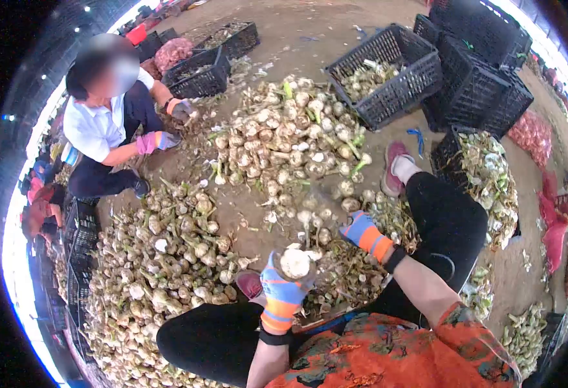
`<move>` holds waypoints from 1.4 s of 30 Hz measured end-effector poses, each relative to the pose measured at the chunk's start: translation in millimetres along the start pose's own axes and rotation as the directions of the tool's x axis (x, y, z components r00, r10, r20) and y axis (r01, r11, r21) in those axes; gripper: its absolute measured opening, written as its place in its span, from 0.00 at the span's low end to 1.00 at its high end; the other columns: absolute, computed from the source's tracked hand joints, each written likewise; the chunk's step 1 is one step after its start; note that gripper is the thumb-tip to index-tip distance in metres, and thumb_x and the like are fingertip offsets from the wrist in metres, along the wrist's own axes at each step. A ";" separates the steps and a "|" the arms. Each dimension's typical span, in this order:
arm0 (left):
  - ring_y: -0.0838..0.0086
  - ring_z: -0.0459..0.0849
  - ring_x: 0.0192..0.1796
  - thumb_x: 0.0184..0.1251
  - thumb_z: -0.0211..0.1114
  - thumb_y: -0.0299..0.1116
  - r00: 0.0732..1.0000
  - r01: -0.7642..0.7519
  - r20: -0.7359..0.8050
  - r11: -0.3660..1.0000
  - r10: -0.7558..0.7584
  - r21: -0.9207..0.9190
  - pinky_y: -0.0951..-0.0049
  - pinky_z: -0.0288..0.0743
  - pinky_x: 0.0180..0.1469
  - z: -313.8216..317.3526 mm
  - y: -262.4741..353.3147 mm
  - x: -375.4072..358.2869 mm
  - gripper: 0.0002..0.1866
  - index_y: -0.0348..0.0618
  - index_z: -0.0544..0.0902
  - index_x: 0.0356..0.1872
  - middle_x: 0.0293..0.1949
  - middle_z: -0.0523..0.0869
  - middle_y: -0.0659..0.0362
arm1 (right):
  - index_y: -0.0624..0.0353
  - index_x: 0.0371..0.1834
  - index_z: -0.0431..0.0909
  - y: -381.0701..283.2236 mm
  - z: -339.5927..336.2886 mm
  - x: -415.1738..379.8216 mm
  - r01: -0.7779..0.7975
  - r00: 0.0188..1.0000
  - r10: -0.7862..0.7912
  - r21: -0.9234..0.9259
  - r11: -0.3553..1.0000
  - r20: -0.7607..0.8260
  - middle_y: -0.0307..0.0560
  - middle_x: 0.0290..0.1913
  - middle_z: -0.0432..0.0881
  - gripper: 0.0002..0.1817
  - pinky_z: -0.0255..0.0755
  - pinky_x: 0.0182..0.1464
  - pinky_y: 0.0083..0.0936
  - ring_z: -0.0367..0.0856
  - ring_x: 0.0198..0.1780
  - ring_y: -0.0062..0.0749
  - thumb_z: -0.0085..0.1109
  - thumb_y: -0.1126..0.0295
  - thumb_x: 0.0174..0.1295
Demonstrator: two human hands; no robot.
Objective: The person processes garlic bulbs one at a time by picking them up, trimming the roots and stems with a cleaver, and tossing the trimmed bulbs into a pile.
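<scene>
Pale garlic bulb (295,264): upright in the left hand, in front of the seated wearer; probably light and firm, its papery skin apt to slip or flake, so best taken round its fat sides.
Left hand (281,284): gloved, fingers grasping the bulb from below and the side.
Right hand (367,235): gloved, apart from the bulb, near the loose garlic; fingers bent, though I cannot tell whether they clench anything (the view is rather small and blurred there).
Far heap (290,129): garlic bulbs, some with green stems, beyond the hands.
Side heap (161,258): more bulbs, stalks attached, at the wearer's left.
Floor (290,48): brown, apparently packed earth, littered with scraps.
Room: black slatted crate (404,97) holding garlic, red mesh sack (531,139) at right, and another person (96,126) sitting across in gloves.
</scene>
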State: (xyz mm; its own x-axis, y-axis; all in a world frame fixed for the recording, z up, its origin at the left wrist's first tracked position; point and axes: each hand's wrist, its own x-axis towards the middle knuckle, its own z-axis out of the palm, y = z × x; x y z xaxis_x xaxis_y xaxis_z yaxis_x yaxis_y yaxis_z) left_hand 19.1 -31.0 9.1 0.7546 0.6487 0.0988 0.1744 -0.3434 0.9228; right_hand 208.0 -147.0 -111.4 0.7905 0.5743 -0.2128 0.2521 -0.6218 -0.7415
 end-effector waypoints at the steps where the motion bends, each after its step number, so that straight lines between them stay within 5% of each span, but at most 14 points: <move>1: 0.73 0.81 0.34 0.36 0.74 0.30 0.961 0.263 0.040 0.857 -0.274 -0.443 0.73 0.76 0.39 0.6 -31.5 5.2 0.26 0.36 0.74 0.41 0.31 0.83 0.57 | 0.65 0.32 0.78 -0.4 2.3 -1.2 0.092 0.995 -0.092 0.015 0.996 -0.034 0.58 0.28 0.80 0.21 0.73 0.36 0.34 0.79 0.31 0.46 0.61 0.55 0.44; 4: 0.72 0.80 0.38 0.41 0.71 0.26 0.790 0.432 0.367 0.021 -0.491 -0.902 0.70 0.76 0.44 -12.0 -45.9 22.8 0.24 0.36 0.73 0.43 0.37 0.81 0.56 | 0.64 0.28 0.74 52.5 55.9 8.4 0.107 0.970 -0.214 0.599 0.794 0.111 0.47 0.24 0.78 0.07 0.72 0.34 0.27 0.77 0.28 0.32 0.57 0.71 0.51; 7: 0.70 0.80 0.39 0.50 0.65 0.27 0.995 0.087 -0.008 0.889 -0.102 -0.450 0.69 0.76 0.45 -6.2 -80.0 17.9 0.20 0.37 0.73 0.46 0.37 0.81 0.56 | 0.65 0.32 0.74 -14.8 16.2 -42.6 0.010 0.900 -0.300 0.672 0.740 0.317 0.47 0.32 0.80 0.09 0.71 0.36 0.23 0.77 0.32 0.26 0.59 0.72 0.51; 9: 0.72 0.80 0.37 0.56 0.60 0.28 0.791 0.498 0.439 0.031 -0.427 -0.867 0.71 0.77 0.44 -7.9 -122.3 18.2 0.13 0.38 0.74 0.43 0.36 0.81 0.58 | 0.65 0.32 0.75 -35.2 14.8 -56.1 -0.091 0.887 -0.290 0.751 0.653 0.360 0.46 0.31 0.81 0.08 0.71 0.36 0.22 0.77 0.33 0.25 0.60 0.73 0.50; 10: 0.73 0.80 0.34 0.58 0.59 0.27 0.876 0.416 0.136 0.583 -0.462 -0.698 0.72 0.78 0.42 3.5 -89.4 8.2 0.07 0.41 0.76 0.37 0.35 0.82 0.60 | 0.64 0.32 0.76 -39.9 15.8 -57.4 -0.263 0.833 -0.312 0.823 0.504 0.457 0.45 0.30 0.81 0.08 0.71 0.35 0.22 0.77 0.32 0.24 0.61 0.72 0.50; 14: 0.73 0.81 0.34 0.58 0.60 0.30 0.843 0.253 0.329 -0.225 -0.426 -0.941 0.73 0.78 0.39 -3.0 -49.1 14.4 0.04 0.45 0.77 0.34 0.33 0.82 0.62 | 0.62 0.35 0.78 -66.3 12.1 -59.7 -0.514 0.746 -0.301 0.801 0.306 0.594 0.41 0.28 0.81 0.10 0.70 0.33 0.22 0.75 0.29 0.21 0.61 0.71 0.50; 19: 0.69 0.80 0.41 0.59 0.59 0.39 0.817 0.322 0.394 -0.233 -0.421 -0.917 0.71 0.78 0.40 2.4 -18.7 10.7 0.14 0.48 0.75 0.44 0.41 0.80 0.60 | 0.61 0.33 0.78 -48.9 36.1 -58.5 0.492 0.793 -0.573 0.338 0.802 0.207 0.51 0.24 0.78 0.15 0.71 0.33 0.28 0.79 0.29 0.34 0.62 0.63 0.45; 22: 0.69 0.81 0.38 0.58 0.59 0.42 0.846 0.272 0.267 -0.058 -0.461 -0.961 0.73 0.79 0.37 6.5 -16.4 11.7 0.14 0.48 0.77 0.42 0.39 0.81 0.61 | 0.60 0.33 0.78 -66.6 17.5 -61.1 0.511 0.793 -0.571 0.281 0.813 0.211 0.54 0.27 0.80 0.15 0.70 0.33 0.32 0.79 0.31 0.40 0.61 0.61 0.46; 24: 0.69 0.81 0.37 0.58 0.59 0.41 0.844 0.340 0.519 -0.614 -0.135 -0.712 0.72 0.79 0.36 3.6 -35.0 12.7 0.13 0.47 0.78 0.40 0.38 0.82 0.61 | 0.60 0.33 0.78 -46.6 22.7 -39.0 0.381 0.827 -0.404 0.138 0.914 0.391 0.55 0.28 0.80 0.15 0.71 0.34 0.33 0.79 0.31 0.41 0.60 0.60 0.46; 28: 0.72 0.81 0.34 0.58 0.59 0.38 0.802 0.377 0.479 -0.320 -0.357 -0.869 0.74 0.79 0.33 5.2 -40.2 11.8 0.09 0.47 0.79 0.37 0.35 0.82 0.60 | 0.64 0.29 0.76 53.9 59.3 1.9 -0.351 0.936 0.256 0.555 0.754 0.244 0.46 0.21 0.78 0.13 0.66 0.20 0.30 0.74 0.19 0.29 0.64 0.66 0.48; 35: 0.76 0.80 0.31 0.63 0.56 0.33 0.836 0.242 0.371 -0.335 -0.405 -0.911 0.77 0.77 0.36 -23.3 -92.0 22.4 0.07 0.42 0.77 0.32 0.29 0.80 0.61 | 0.63 0.25 0.75 -28.8 -20.7 -26.0 -0.093 0.986 -0.049 0.774 0.626 0.158 0.42 0.20 0.76 0.06 0.69 0.23 0.21 0.76 0.23 0.25 0.54 0.72 0.55; 38: 0.69 0.78 0.43 0.66 0.50 0.41 0.780 -0.139 -0.602 0.891 -0.170 -0.432 0.69 0.73 0.46 -81.7 -158.3 33.1 0.15 0.44 0.76 0.45 0.44 0.81 0.59 | 0.62 0.20 0.69 9.3 -18.9 -32.2 0.315 0.949 -0.181 0.737 0.599 -0.258 0.42 0.19 0.73 0.09 0.64 0.21 0.23 0.72 0.22 0.27 0.53 0.72 0.55; 40: 0.70 0.75 0.49 0.66 0.48 0.48 0.832 -0.392 -0.268 -0.173 -0.486 -0.904 0.66 0.68 0.53 -132.2 -192.5 52.7 0.21 0.47 0.75 0.52 0.52 0.77 0.58 | 0.61 0.21 0.68 -27.1 -56.4 -41.6 0.268 0.963 -0.125 0.805 0.529 -0.238 0.44 0.20 0.71 0.08 0.62 0.20 0.26 0.71 0.21 0.28 0.54 0.72 0.54; 42: 0.71 0.73 0.53 0.64 0.50 0.49 0.781 0.182 -0.170 0.479 -0.601 -0.859 0.66 0.63 0.58 -68.5 -171.2 62.6 0.25 0.44 0.72 0.56 0.53 0.76 0.59 | 0.61 0.21 0.68 -34.8 -70.6 -40.9 -0.089 0.993 0.092 0.978 0.187 0.073 0.46 0.21 0.69 0.08 0.63 0.21 0.27 0.70 0.20 0.28 0.54 0.73 0.53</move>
State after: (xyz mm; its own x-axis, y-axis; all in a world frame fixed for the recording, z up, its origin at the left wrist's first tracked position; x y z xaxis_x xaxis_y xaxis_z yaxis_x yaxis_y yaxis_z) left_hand -6.9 115.0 -117.2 0.3772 0.8285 -0.4140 -0.3228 0.5366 0.7797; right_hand 206.3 -186.5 -32.0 0.7675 0.5519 -0.3262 -0.5696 0.3537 -0.7419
